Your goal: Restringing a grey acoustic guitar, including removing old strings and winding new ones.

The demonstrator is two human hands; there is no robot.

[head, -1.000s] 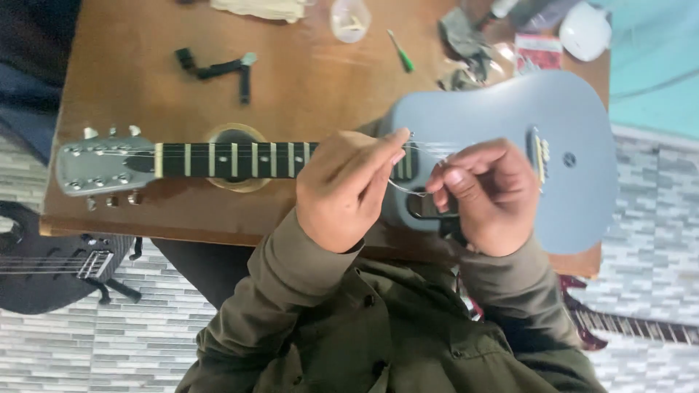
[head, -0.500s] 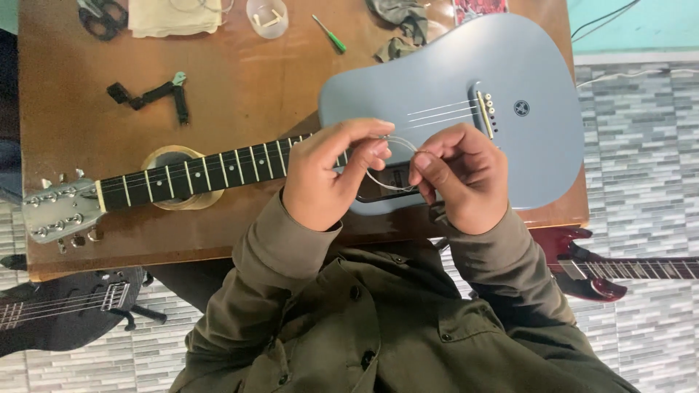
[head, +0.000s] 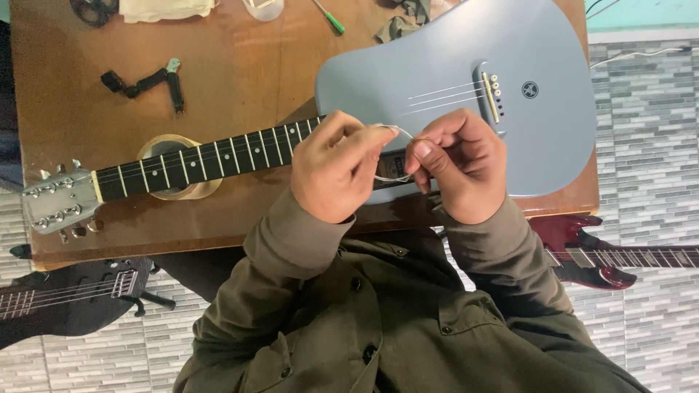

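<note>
- Head view, looking down: a pale blue-grey acoustic guitar [head: 466,80] lies flat across a brown wooden table [head: 240,80], its body toward the far right corner and its dark neck [head: 204,159] running to the left edge, where the silver headstock [head: 58,204] rests.
- The left hand [head: 336,171] and right hand [head: 459,171] meet over the guitar where neck joins body, near the table's near edge.
- Both hands have fingers narrowed into pinches on a thin loop of guitar string [head: 393,154] held between them.
- A ring of tape [head: 175,167] lies under the neck.
- A black folding tool [head: 145,80] lies toward the far left.
- A green-handled screwdriver [head: 329,17] lies at the far edge.
- On the tiled floor, a black guitar [head: 65,298] lies left and a red guitar [head: 597,251] lies right.
</note>
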